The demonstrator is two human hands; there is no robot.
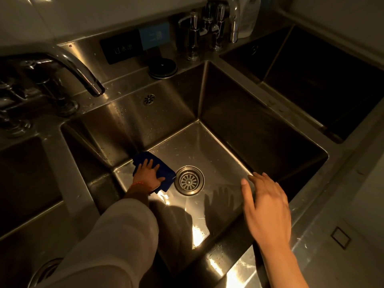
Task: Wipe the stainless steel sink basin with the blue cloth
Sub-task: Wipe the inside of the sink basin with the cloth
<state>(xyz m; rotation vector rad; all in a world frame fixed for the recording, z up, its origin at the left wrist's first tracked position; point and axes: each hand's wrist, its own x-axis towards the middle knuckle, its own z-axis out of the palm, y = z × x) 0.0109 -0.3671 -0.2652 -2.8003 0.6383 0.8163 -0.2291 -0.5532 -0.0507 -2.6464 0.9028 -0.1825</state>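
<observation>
The left hand (148,173) lies flat with fingers spread on the blue cloth (164,170), pressing it against the floor of the sink basin (207,146) near the far-left corner. That open-palm hold looks meant to keep the most cloth in contact with the steel, not to grip it. The cloth sits bunched just left of the drain strainer (189,180), almost touching its rim. The right hand (266,206) hovers empty over the basin's right side, fingers loosely open, probably for balance. The raised strainer is the 1 obstacle on the floor; the cloth will likely have to sweep around it. A faucet spout (83,73) overhangs the back-left rim, well above the hand. 2 neighbouring basins flank this one, and chrome dispensers (194,34) stand behind.
</observation>
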